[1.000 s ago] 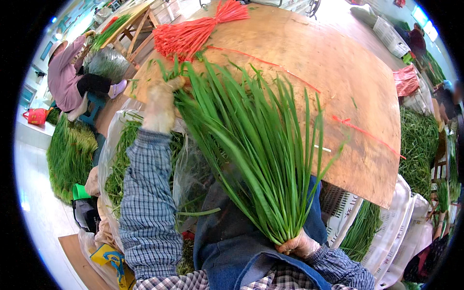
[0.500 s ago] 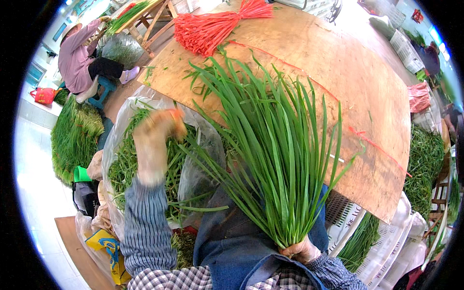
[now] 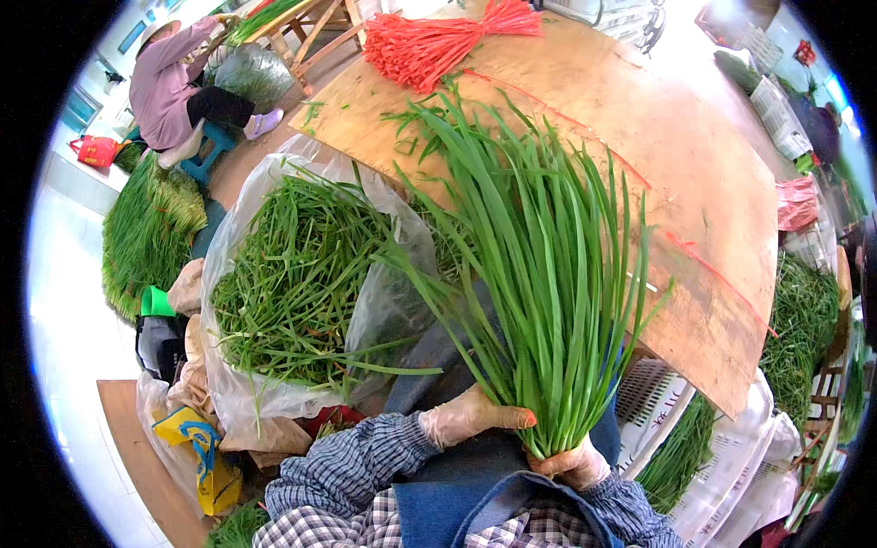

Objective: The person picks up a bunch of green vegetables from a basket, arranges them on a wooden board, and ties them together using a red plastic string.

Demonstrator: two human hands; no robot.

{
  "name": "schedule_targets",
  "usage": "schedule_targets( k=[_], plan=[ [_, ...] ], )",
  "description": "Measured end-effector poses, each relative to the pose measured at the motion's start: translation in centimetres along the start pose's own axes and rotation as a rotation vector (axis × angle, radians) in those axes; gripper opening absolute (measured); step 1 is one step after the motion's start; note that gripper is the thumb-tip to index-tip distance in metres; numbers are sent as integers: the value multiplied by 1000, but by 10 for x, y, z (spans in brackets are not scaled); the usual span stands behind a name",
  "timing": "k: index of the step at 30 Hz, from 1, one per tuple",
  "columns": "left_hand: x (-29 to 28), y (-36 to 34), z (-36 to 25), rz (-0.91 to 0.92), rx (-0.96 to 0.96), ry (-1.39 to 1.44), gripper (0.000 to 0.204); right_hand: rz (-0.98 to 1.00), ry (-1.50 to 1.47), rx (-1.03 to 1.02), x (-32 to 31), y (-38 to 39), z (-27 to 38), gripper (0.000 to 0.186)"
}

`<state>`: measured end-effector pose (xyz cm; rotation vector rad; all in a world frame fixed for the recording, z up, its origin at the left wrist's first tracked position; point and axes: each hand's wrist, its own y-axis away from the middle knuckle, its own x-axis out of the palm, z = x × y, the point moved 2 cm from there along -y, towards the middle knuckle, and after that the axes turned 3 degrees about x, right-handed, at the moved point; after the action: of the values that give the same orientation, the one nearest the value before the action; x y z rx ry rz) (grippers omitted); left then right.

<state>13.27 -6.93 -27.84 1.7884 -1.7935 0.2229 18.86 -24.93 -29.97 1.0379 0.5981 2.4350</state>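
A large bunch of garlic chives (image 3: 548, 292) fans out in front of me, leaves pointing away over the table's near edge. My right hand (image 3: 575, 464) is closed round the pale stem ends at the bottom. Just above it, my thin-gloved left hand (image 3: 470, 418) grips the bunch from its left side. Its orange-tipped thumb lies across the lower stems, while the other fingers are hidden behind the leaves. To the left, loose green leaves (image 3: 297, 274) fill a clear plastic bag (image 3: 397, 288), and a few trail over its near side.
Red ties (image 3: 425, 50) lie bundled on the wooden table (image 3: 694, 183), with single strands across it. White crates (image 3: 653, 406) stand at the right. Piled chives (image 3: 151, 237) lie at the far left, near a seated person (image 3: 178, 87). A yellow packet (image 3: 206, 457) is at lower left.
My left hand has come down and right, from above the bag of loose leaves to the lower stems of the bunch. My right hand still grips the stem ends. The view has shifted slightly.
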Motion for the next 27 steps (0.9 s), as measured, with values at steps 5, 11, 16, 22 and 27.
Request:
schedule_targets(
  k=[5,11,16,22,27],
  plan=[
    [18,19,-66,-145,261,108,58,143,270,-40,46,-10,38,41],
    [26,30,-155,-376,521,-185,51,311,331,-339,109,-39,79,42],
    [2,7,-138,-398,183,-122,38,332,-125,-89,108,-62,31,27],
    [-29,-21,-82,-290,-93,135,39,201,-275,45,86,-67,-5,31],
    [-39,-21,-76,-247,-65,158,40,268,-163,-72,72,-70,3,46]
  ],
)
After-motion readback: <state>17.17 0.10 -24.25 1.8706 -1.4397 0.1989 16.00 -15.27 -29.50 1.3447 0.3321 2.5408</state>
